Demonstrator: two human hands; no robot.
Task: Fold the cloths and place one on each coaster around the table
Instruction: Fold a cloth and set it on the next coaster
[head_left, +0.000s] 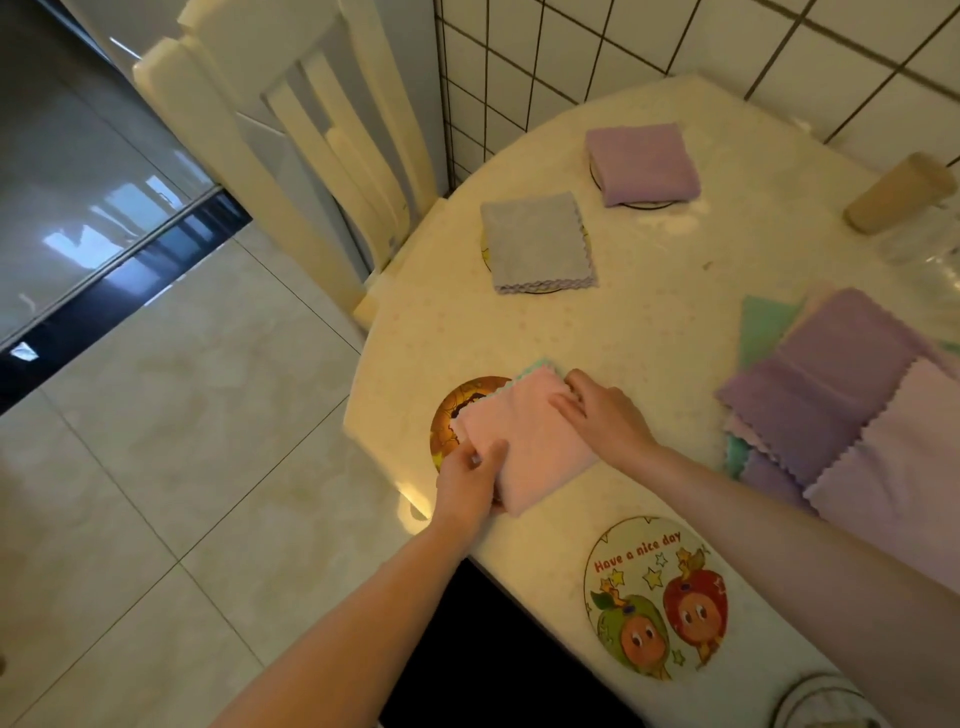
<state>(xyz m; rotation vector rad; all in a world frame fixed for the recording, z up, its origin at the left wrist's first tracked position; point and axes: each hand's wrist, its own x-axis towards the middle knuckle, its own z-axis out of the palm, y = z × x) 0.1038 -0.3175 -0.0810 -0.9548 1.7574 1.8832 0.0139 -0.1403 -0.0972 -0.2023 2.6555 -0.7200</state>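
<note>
A folded pink cloth (524, 441) lies partly over an orange coaster (457, 410) at the table's left edge. My left hand (470, 480) grips its near corner, and my right hand (602, 415) presses on its far right edge. A folded grey cloth (537, 241) covers a coaster farther back, and a folded purple cloth (641, 161) covers another behind it. A cartoon coaster (657, 597) reading "Have a nice day" lies bare near me. Unfolded purple, pink and green cloths (852, 395) are piled at the right.
The round cream table (675, 312) stands against a white tiled wall (675, 36). A cream chair (291, 140) sits at its far left side. A beige cylinder (901, 195) and clear glassware (930, 260) are at the back right. Another round item (826, 701) shows at the bottom edge.
</note>
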